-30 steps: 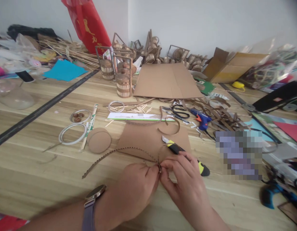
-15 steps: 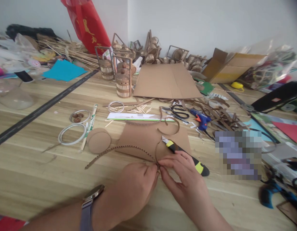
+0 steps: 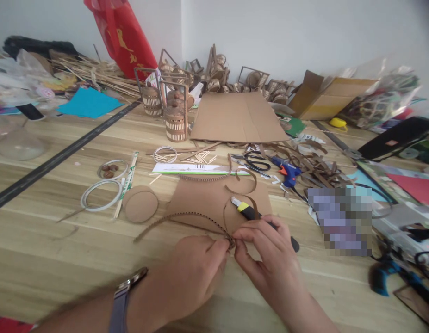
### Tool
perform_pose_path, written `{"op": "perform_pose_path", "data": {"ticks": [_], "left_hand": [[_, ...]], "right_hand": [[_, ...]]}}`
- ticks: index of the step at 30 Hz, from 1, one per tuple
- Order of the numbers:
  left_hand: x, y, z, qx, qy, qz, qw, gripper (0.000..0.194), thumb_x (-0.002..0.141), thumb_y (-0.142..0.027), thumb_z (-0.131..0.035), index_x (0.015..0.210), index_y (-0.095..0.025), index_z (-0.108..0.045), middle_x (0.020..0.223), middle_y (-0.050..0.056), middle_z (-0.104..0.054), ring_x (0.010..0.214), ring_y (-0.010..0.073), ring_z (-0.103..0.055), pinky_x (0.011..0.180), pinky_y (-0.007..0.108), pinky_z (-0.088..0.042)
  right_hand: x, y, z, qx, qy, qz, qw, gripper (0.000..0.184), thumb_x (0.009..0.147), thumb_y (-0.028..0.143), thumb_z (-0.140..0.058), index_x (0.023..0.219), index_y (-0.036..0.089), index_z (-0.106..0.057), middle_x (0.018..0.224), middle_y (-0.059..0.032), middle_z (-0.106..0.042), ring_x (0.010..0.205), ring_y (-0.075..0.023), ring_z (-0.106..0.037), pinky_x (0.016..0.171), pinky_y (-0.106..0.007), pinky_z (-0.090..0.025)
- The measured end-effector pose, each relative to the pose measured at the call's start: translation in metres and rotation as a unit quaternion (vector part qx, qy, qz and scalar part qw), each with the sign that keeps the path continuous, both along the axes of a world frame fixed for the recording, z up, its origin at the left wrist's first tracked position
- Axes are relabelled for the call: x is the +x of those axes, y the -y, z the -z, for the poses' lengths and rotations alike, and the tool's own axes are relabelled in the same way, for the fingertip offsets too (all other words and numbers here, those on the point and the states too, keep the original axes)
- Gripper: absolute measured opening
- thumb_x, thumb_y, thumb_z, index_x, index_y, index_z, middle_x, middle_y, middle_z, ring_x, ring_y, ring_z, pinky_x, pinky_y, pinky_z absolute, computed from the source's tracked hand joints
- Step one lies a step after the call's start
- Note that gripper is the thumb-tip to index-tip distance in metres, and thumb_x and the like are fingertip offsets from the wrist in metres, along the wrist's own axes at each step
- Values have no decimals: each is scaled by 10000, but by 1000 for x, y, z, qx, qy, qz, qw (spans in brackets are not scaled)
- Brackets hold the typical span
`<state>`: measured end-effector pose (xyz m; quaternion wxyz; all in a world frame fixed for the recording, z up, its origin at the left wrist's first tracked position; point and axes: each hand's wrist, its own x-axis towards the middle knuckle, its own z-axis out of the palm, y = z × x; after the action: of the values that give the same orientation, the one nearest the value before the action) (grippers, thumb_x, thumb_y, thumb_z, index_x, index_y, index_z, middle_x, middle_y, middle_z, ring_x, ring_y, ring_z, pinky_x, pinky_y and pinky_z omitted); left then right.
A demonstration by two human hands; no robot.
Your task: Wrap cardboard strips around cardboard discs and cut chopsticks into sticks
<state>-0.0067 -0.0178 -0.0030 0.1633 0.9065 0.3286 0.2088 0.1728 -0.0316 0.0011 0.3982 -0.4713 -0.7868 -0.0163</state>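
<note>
My left hand (image 3: 196,268) is closed, pinching the near end of a thin strip of corrugated cardboard (image 3: 186,214). The strip arches away to the left, ridged edge up. Fingertips of my right hand (image 3: 266,249) pinch at the same end, where the strip looks curled small; the fingers hide most of that part. Partly under my right hand lies a utility knife (image 3: 247,210) with a black and yellow handle. A brown cardboard sheet (image 3: 196,196) rests just beyond both hands, with a curved brown strip (image 3: 245,187) on it.
Cardboard discs (image 3: 142,206) and a roll of white tape (image 3: 101,195) lie at left. Scissors (image 3: 254,161) and a blue glue gun (image 3: 287,172) sit behind the sheet at right. Small slatted buckets (image 3: 176,124) stand farther back, beside a large cardboard panel (image 3: 238,115).
Both hands have shifted slightly right relative to the table, my right hand now covering more of the knife. The strip's free end has swung a little to the right.
</note>
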Motion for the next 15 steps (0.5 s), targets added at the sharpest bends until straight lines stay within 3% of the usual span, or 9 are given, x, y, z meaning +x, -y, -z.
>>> {"op": "perform_pose_path", "data": {"ticks": [5,10,15], "left_hand": [[-1,0,2,2,9,-26,1000,207,974,-134,-340,961,-180,-542,771,53,-691,663,230,-657,579,315,-473],[-1,0,3,2,-9,-25,1000,224,985,-154,-322,956,-178,-543,748,53,-687,641,244,-663,562,336,-494],[1,-1,5,16,-7,-22,1000,235,976,-141,-309,1010,-160,-541,768,69,-706,632,244,-674,548,341,-510]], "right_hand": [[3,-1,1,-31,-9,-27,999,152,914,90,-537,940,232,-586,834,12,-714,786,-152,-676,944,-384,-366],[2,0,1,-5,-4,-19,1000,181,909,83,-557,997,232,-609,875,-1,-725,801,-159,-685,958,-390,-372],[2,2,1,2,65,-8,998,283,933,78,-516,1126,255,-624,881,-14,-701,817,-176,-655,957,-436,-357]]}}
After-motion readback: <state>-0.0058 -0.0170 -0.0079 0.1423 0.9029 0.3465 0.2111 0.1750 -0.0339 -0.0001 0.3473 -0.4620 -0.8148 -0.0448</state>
